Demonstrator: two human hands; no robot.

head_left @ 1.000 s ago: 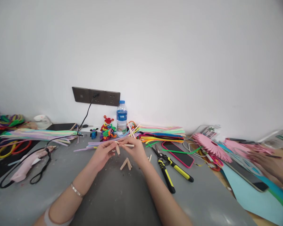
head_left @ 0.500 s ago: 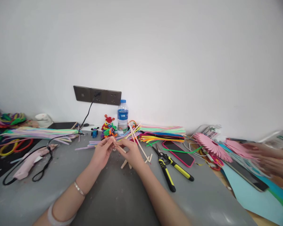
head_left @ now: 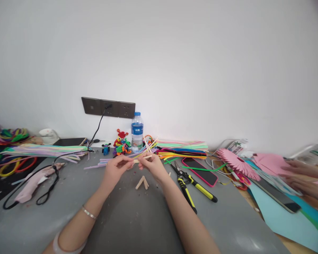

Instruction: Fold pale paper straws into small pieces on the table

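My left hand and my right hand meet above the middle of the grey table, fingers pinched on one cream pipe cleaner. A short stretch of it shows between the two hands, and a thin end pokes out past my right fingers. Below them on the table lies a folded cream piece with its ends spread. Further cream pipe cleaners stick up behind my right hand, their lower parts hidden by it.
Pliers with yellow-black handles and a pink-cased phone lie right. A water bottle, small figures and coloured pipe cleaners line the back. Left lies a corded pink glue gun. Another person's hands hold pink paper.
My hands have drawn slightly apart, so the cream pipe cleaner shows between them. The folded cream piece is now less covered. At right, the other person's pink paper has shifted.
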